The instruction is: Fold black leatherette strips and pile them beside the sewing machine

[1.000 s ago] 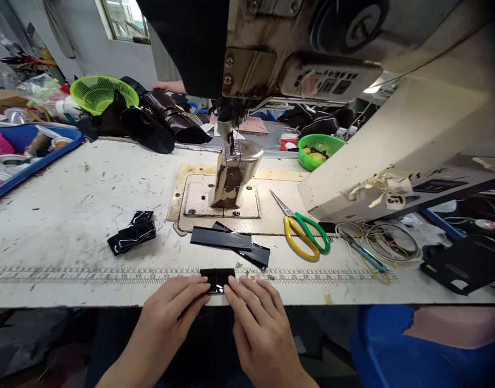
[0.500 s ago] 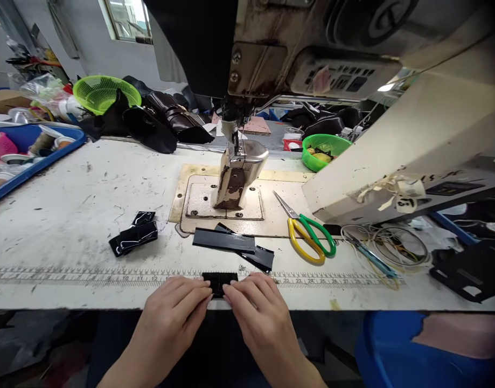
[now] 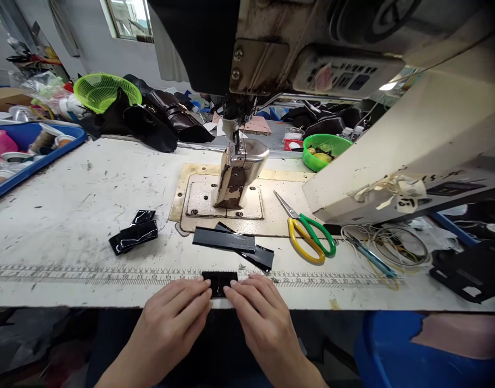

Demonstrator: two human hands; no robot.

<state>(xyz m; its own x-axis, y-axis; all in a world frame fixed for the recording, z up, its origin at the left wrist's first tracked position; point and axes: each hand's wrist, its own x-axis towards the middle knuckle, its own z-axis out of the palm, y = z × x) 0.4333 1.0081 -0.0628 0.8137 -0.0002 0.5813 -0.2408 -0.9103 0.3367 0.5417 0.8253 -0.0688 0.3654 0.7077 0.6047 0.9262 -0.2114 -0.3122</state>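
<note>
A small black folded strip [image 3: 218, 282] lies at the table's front edge, over the printed ruler. My left hand [image 3: 176, 315] pinches its left end, fingers pressed together. From the other side my right hand [image 3: 261, 312] grips the right end the same way; both thumbs are mostly hidden. Just beyond the hands, two flat black strips [image 3: 223, 240] cross each other. Several folded glossy black pieces [image 3: 136, 235] are piled to the left. Scissors [image 3: 306, 231] with yellow and green handles rest to the right, blades pointing toward the sewing machine post [image 3: 237, 178].
The sewing machine arm [image 3: 392, 134] overhangs the right side. Coiled cord [image 3: 398, 245] and a blue-handled tool [image 3: 374, 258] lie near a black object [image 3: 471, 269]. A blue tray [image 3: 33, 161] of spools sits far left; a green basket [image 3: 326, 151] stands behind.
Both hands keep their grip on the black strip, with only slight finger shifts. The view has tilted very slightly; the other things stay in place.
</note>
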